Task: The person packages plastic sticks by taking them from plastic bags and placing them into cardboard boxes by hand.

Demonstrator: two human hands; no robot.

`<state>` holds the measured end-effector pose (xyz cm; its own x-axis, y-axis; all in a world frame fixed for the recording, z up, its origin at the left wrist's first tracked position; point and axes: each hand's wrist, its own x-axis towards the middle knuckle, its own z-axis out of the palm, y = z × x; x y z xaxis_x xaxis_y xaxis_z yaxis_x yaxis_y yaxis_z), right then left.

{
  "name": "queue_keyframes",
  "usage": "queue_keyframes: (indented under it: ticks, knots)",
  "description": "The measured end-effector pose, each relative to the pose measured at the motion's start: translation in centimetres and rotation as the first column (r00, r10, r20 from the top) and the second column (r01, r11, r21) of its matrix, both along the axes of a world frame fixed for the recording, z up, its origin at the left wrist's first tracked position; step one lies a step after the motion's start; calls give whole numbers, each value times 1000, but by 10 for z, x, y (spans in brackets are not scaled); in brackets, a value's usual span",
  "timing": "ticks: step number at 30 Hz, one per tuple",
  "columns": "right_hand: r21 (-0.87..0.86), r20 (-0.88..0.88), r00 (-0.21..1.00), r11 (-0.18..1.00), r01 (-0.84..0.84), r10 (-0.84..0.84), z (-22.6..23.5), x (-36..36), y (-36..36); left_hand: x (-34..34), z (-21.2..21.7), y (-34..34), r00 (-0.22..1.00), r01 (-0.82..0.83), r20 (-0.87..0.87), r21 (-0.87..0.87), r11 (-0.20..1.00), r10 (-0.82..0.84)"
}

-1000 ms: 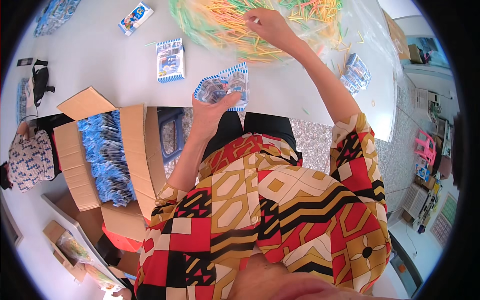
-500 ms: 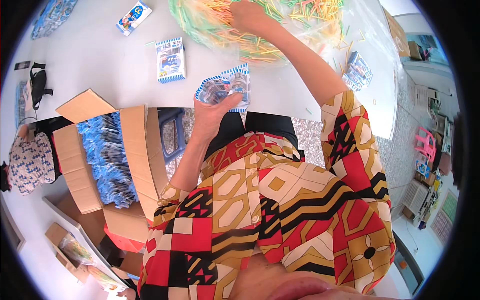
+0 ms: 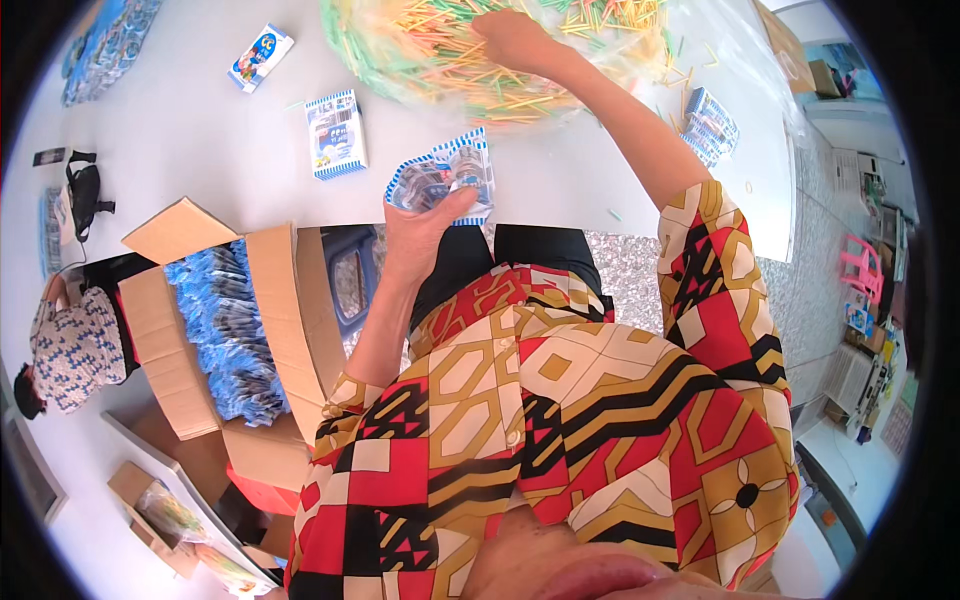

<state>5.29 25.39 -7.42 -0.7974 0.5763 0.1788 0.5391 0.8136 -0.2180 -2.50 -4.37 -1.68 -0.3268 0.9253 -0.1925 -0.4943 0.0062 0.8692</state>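
Note:
My left hand (image 3: 422,226) is closed around a blue-and-white printed plastic pouch (image 3: 440,172) near the table's front edge. Thumb on the near side, it keeps the pouch upright with its mouth spread. At the far side lies a big clear plastic bag, spread out and full of thin pastel sticks (image 3: 440,50) in yellow, orange, pink and green. My right hand (image 3: 515,42) reaches into this heap with its fingers curled; what they pinch is hidden. Left of the pouch sits a blue-and-white striped packet (image 3: 337,135), with a smaller packet (image 3: 260,57) farther back.
Left of me stands an open cardboard box (image 3: 275,300) full of blue packets (image 3: 225,330). Crumpled pouches (image 3: 710,127) and loose sticks lie at the table's right. More blue packets (image 3: 105,50) are far left. Another person (image 3: 80,345) is beyond the box; a blue stool (image 3: 350,280) stands below.
My right hand stays in the stick heap, shifted slightly. The left hand still holds the pouch in about the same place. The whole view has moved a little.

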Motion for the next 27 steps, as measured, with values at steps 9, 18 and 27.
queue_keyframes:
  ticks: [9,18,27]
  knots:
    - [-650,-243,918,755,85,-312,37,55,-24,-3,4,0,999,9,-50,29,1000,-8]
    - [-476,-465,876,870,-126,-127,30,61,-31,-4,9,12,995,-6,-99,92,996,15]
    - [-633,-309,928,773,-39,-206,36,61,-38,-4,16,17,994,2,-113,96,995,9]
